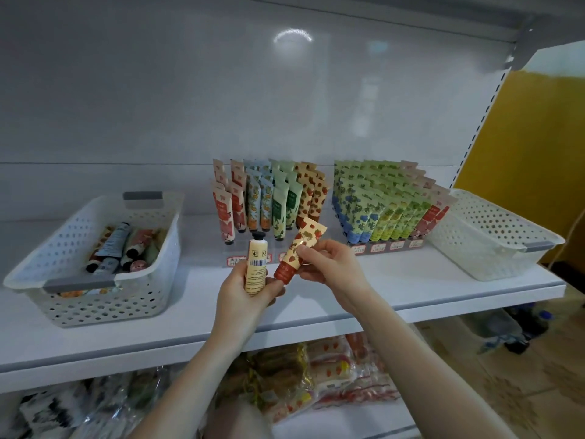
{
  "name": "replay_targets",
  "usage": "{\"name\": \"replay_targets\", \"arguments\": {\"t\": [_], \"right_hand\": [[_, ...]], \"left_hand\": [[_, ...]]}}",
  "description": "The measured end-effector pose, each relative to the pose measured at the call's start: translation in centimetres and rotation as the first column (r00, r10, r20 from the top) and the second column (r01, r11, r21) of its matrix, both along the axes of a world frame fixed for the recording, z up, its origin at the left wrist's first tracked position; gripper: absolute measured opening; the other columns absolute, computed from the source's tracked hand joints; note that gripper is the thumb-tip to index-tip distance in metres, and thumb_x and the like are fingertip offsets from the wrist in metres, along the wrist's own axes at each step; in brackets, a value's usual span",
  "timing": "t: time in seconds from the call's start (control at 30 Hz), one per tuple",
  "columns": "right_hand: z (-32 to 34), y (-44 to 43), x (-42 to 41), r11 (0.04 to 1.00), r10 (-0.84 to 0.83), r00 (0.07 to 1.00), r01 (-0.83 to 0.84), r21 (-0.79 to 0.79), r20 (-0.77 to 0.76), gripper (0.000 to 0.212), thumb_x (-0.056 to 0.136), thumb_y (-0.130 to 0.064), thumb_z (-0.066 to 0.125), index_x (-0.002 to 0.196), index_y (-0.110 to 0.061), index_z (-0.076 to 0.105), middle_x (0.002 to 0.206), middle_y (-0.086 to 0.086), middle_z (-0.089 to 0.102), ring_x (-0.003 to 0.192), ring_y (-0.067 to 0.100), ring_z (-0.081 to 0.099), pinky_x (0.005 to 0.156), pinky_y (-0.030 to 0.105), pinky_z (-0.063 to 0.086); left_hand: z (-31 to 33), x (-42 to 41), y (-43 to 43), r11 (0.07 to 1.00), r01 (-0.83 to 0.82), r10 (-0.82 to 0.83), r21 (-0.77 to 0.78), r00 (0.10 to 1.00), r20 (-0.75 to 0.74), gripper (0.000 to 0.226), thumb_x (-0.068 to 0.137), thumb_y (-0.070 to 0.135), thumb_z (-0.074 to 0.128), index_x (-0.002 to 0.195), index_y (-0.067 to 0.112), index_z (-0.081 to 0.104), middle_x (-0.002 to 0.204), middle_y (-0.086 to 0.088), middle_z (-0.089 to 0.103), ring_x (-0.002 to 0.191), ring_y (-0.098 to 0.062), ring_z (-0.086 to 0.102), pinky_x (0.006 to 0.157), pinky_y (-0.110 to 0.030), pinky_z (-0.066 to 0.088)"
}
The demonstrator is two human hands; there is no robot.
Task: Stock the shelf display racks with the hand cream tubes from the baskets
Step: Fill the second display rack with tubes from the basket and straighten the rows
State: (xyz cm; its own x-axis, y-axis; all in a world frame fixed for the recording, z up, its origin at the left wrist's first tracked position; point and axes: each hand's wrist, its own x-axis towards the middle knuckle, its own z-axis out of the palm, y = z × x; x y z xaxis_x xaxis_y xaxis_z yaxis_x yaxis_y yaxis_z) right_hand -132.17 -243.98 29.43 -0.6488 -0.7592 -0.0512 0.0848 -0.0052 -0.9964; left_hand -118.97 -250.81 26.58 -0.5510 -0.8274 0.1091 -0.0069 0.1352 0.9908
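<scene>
Far left, a white basket [104, 308] sits on the shelf [411, 283] with a jumble of loose tubes [126, 248] inside (too tangled to count). Moving in, the left hand [243, 299] curls its fingers round a cream tube [257, 267], black cap up, barcode facing us. Right beside it, a strawberry tube [297, 253] tilts, crimped end up, pinched mid-body between thumb and fingers of the right hand [330, 269]. Its red end sits just by the left thumb; touching or not, I can't tell. Both hands hover in front of the left rack [266, 198], hiding its front labels. Further right, the second rack [389, 204], packed tight, then a second white basket [493, 245]. Count: two baskets, two racks, two tubes in hand.
</scene>
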Motion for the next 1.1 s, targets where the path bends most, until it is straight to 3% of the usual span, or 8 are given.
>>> {"name": "replay_targets", "arguments": {"t": [0.07, 0.23, 0.3, 0.47, 0.6, 0.8, 1.03, 1.1], "right_hand": [[-0.4, -0.1, -0.2, 1.000, -0.011, 1.000, 0.011, 0.013, -0.014, 0.011, 0.086, -0.012, 0.064, 0.085, -0.005, 0.056, 0.072, 0.007, 0.070, 0.061, 0.012, 0.068, 0.057, 0.018, 0.054], [-1.1, -0.4, -0.9, 0.997, -0.044, 0.996, 0.049, 0.061, -0.077, 0.012, 0.085, -0.013, 0.066, 0.080, -0.008, 0.057, 0.075, 0.010, 0.069, 0.059, 0.011, 0.066, 0.058, 0.020, 0.054], [-1.1, -0.5, -1.3, 0.995, -0.053, 0.994, 0.061, 0.079, -0.091, 0.012, 0.085, -0.013, 0.066, 0.081, -0.007, 0.057, 0.077, 0.011, 0.069, 0.060, 0.012, 0.067, 0.060, 0.021, 0.055], [0.8, -1.2, -4.1, 0.978, -0.203, 0.958, 0.207, -0.003, -0.202, 0.011, 0.084, -0.011, 0.066, 0.083, -0.007, 0.056, 0.081, 0.007, 0.067, 0.073, 0.019, 0.068, 0.066, 0.024, 0.058], [2.0, -2.8, -7.3, 0.933, -0.314, 0.799, 0.359, -0.011, -0.512, 0.021, 0.081, -0.017, 0.070, 0.091, -0.003, 0.058, 0.089, 0.017, 0.067, 0.083, 0.033, 0.065, 0.073, 0.041, 0.054], [0.8, -5.1, -8.4, 0.938, -0.275, 0.740, 0.348, 0.000, -0.613, 0.018, 0.082, -0.015, 0.069, 0.090, -0.007, 0.056, 0.087, 0.010, 0.064, 0.079, 0.020, 0.058, 0.064, 0.024, 0.044], [-0.1, -6.3, -8.4, 0.940, -0.243, 0.710, 0.341, 0.020, -0.661, 0.015, 0.084, -0.013, 0.067, 0.092, -0.005, 0.058, 0.084, 0.006, 0.060, 0.078, 0.016, 0.055, 0.057, 0.014, 0.038], [-0.4, -6.5, -8.5, 0.938, -0.241, 0.707, 0.346, 0.028, -0.664, 0.018, 0.084, -0.012, 0.066, 0.096, 0.000, 0.060, 0.085, 0.008, 0.061, 0.079, 0.015, 0.055, 0.062, 0.019, 0.039]], "left_hand": [[-0.4, -0.4, -0.1, 0.994, -0.042, 0.050, -0.102, 0.996, 0.073, 0.038, 0.077, 0.016, 0.073, 0.107, 0.019, 0.050, 0.099, -0.004, 0.064, 0.091, -0.022, 0.060, 0.079, -0.030, 0.052], [-1.1, -1.4, 0.1, 0.975, -0.052, 0.086, -0.217, 0.985, 0.151, 0.039, 0.078, 0.021, 0.073, 0.106, 0.024, 0.045, 0.097, 0.008, 0.054, 0.087, -0.011, 0.049, 0.062, -0.005, 0.035], [-1.2, -1.9, 0.0, 0.980, -0.051, 0.082, -0.194, 0.984, 0.160, 0.040, 0.078, 0.022, 0.072, 0.105, 0.024, 0.043, 0.099, 0.008, 0.053, 0.089, -0.012, 0.049, 0.063, -0.008, 0.035], [-1.4, -2.1, -1.0, 0.997, -0.058, 0.062, -0.048, 0.995, 0.075, 0.030, 0.079, 0.018, 0.071, 0.101, 0.020, 0.050, 0.093, 0.002, 0.064, 0.087, -0.020, 0.063, 0.081, -0.035, 0.053], [-1.7, -1.2, -1.8, 0.997, -0.066, 0.065, 0.033, 0.997, 0.035, 0.020, 0.084, 0.014, 0.066, 0.095, 0.016, 0.050, 0.086, -0.005, 0.063, 0.059, -0.004, 0.066, 0.060, -0.016, 0.055], [-2.0, -0.4, -2.5, 0.996, -0.087, 0.087, 0.001, 0.994, 0.061, 0.017, 0.085, 0.016, 0.065, 0.091, 0.018, 0.048, 0.083, -0.007, 0.059, 0.053, 0.000, 0.061, 0.054, -0.010, 0.050], [-2.0, -0.1, -3.0, 0.995, -0.101, 0.101, -0.009, 0.993, 0.065, 0.021, 0.086, 0.016, 0.063, 0.101, 0.012, 0.050, 0.086, -0.012, 0.061, 0.061, -0.011, 0.060, 0.052, -0.008, 0.048], [-2.0, 0.0, -3.0, 0.995, -0.101, 0.101, -0.009, 0.993, 0.060, 0.018, 0.086, 0.016, 0.063, 0.099, 0.013, 0.050, 0.086, -0.012, 0.060, 0.063, -0.012, 0.060, 0.051, -0.007, 0.046]]}}
